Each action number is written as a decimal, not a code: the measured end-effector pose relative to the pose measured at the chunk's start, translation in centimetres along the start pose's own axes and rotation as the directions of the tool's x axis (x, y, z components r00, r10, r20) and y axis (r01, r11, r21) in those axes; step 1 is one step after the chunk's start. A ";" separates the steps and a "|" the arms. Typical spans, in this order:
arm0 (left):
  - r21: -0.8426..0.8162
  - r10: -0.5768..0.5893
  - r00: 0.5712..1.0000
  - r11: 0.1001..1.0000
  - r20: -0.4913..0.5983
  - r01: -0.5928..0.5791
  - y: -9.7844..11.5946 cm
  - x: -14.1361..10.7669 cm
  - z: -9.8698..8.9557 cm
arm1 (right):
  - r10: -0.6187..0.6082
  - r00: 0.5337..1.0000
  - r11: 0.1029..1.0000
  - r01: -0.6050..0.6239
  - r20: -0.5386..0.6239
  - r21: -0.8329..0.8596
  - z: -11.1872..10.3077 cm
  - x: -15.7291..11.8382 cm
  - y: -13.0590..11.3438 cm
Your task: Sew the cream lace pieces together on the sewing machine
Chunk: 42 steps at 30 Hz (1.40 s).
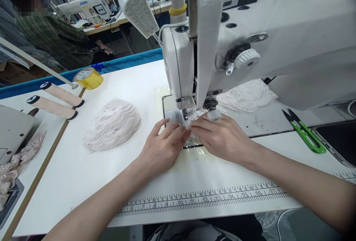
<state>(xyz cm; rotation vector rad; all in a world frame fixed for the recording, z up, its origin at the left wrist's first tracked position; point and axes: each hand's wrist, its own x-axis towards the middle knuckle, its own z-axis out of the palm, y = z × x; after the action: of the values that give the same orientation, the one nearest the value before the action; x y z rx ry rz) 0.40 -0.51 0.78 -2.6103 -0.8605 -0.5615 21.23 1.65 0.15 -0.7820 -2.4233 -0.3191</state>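
Observation:
A white sewing machine (180,59) stands over the table, its needle area right in front of my fingers. Under the presser foot lies a small piece of white lace (194,114), mostly covered by my fingers. My left hand (165,142) is at the left of the needle plate, thumb and fingertips closed on the lace's near edge. From the right, my right hand (219,135) pinches the same lace, its fingertips almost touching the left ones. A white wrap (214,115) sits around one right finger. A stack of lace pieces (114,124) rests left of my hands.
More lace (247,94) lies behind the needle, under the machine arm. Green thread snips (306,133) and a phone (338,140) are at the right. Yellow tape (89,78) and two thread spools (52,107) stand left. A printed ruler (205,198) runs along the front edge. Another person (52,36) sits beyond.

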 end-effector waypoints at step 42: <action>0.021 -0.082 0.995 0.996 0.058 0.081 -0.5 0.0 0.5 | 0.004 0.993 0.988 0.015 0.119 -0.152 0.0 0.2 0.5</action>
<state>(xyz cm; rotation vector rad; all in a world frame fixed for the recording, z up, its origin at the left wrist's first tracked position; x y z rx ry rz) 0.17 0.06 0.45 -2.5957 -0.9904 -0.4980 21.39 2.17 0.32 -0.8842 -2.5356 -0.4780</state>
